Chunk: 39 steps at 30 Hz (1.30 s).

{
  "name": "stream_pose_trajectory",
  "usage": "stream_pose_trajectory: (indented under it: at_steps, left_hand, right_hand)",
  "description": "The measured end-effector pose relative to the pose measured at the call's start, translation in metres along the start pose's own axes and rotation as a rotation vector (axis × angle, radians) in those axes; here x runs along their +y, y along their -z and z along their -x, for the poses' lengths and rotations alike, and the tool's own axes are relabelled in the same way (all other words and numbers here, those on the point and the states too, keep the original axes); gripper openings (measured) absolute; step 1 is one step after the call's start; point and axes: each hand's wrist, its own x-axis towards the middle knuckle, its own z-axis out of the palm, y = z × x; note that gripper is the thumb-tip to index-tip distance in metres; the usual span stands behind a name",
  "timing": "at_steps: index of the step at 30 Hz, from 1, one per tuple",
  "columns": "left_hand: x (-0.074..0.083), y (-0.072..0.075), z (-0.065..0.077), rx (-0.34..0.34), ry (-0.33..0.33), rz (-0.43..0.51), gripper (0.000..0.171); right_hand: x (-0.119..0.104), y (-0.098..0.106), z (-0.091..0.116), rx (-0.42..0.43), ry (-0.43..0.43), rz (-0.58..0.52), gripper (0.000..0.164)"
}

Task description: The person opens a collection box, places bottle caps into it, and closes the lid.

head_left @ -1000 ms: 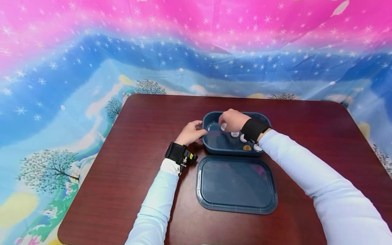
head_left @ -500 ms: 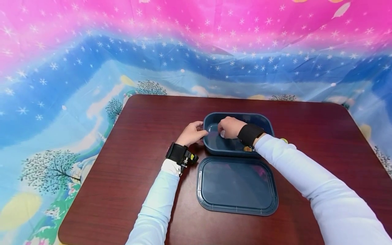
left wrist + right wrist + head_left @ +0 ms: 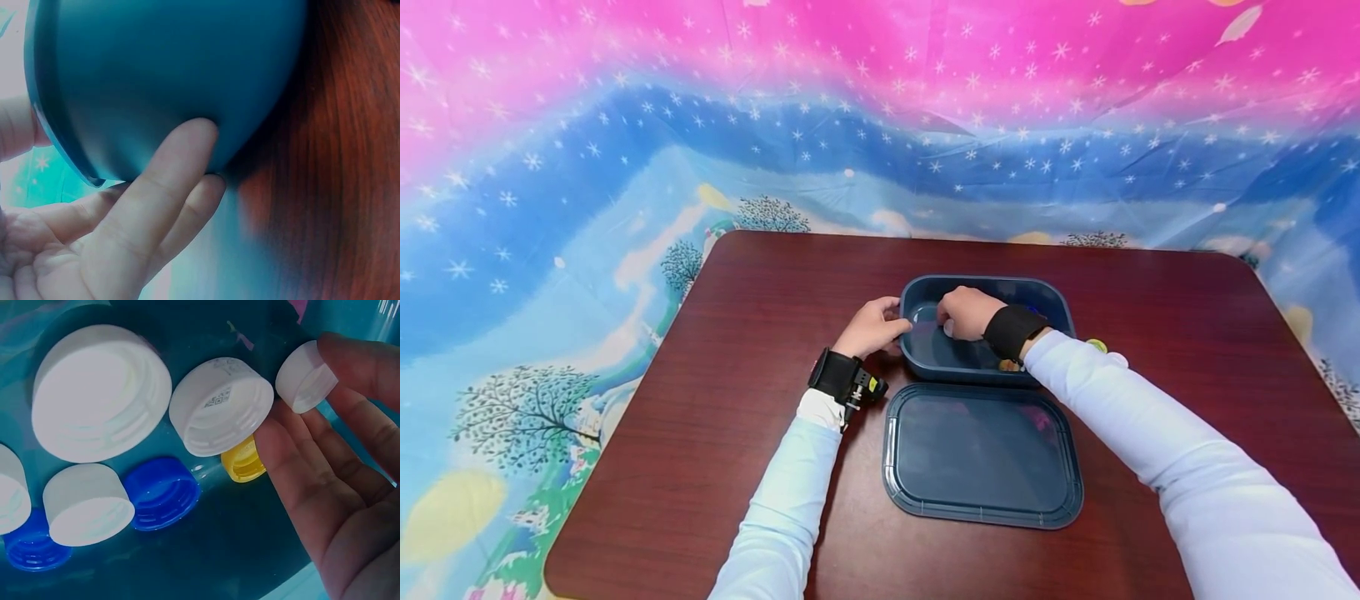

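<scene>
A dark blue-grey plastic box (image 3: 925,364) stands on the table. At its left end my left hand (image 3: 868,328) grips the wall, thumb over the rim and fingers against the outside, as the left wrist view also shows. My right hand (image 3: 972,314) reaches down inside the box. Between thumb and fingers it pinches a small white bottle cap (image 3: 306,378), near or on the box floor. Beside it in the right wrist view sit a white cap with a printed code (image 3: 219,406), a yellow cap (image 3: 244,461), a large white cap (image 3: 100,394) and a blue cap (image 3: 162,492).
The box's lid (image 3: 983,454) lies flat on the table (image 3: 737,333), just in front of the box. A yellow-green cap (image 3: 1097,344) and a whitish cap (image 3: 1117,359) lie right of the box, partly behind the right sleeve. A patterned cloth (image 3: 880,108) hangs behind the table.
My right hand has come down further into the box with the white cap, the forearm covering more caps. Caps right of the box now show past the sleeve. My left hand has stayed put.
</scene>
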Motion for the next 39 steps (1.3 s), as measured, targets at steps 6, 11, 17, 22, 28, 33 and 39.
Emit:
stream_pose_trajectory:
  at_steps: [6,11,17,22,28,33,39]
  left_hand:
    - [0.000,0.000,0.000,-0.010,-0.006,0.004,0.054]
    - [0.000,0.000,0.001,-0.017,-0.006,0.005,0.054]
    - [0.000,-0.001,0.000,-0.012,-0.010,-0.006,0.052]
    - [0.000,-0.001,0.000,-0.001,-0.012,-0.034,0.054]
    - [0.001,0.001,-0.002,0.005,-0.010,-0.033,0.055]
    - [0.002,0.001,-0.003,0.003,-0.005,-0.014,0.055]
    - [0.002,-0.001,-0.003,-0.005,0.006,0.019,0.055]
  right_hand:
    - [0.000,-0.003,0.001,0.016,-0.019,0.005,0.020]
    - [0.000,-0.006,0.000,0.018,-0.030,0.005,0.021]
    - [0.000,-0.003,0.004,0.027,-0.017,-0.007,0.020]
    - [0.000,0.003,0.009,0.046,0.000,0.000,0.023]
    - [0.001,0.014,0.020,0.066,-0.011,0.001,0.035]
    - [0.006,0.027,0.034,0.117,-0.002,-0.046,0.034]
    - [0.015,0.043,0.056,0.177,-0.036,-0.054,0.036]
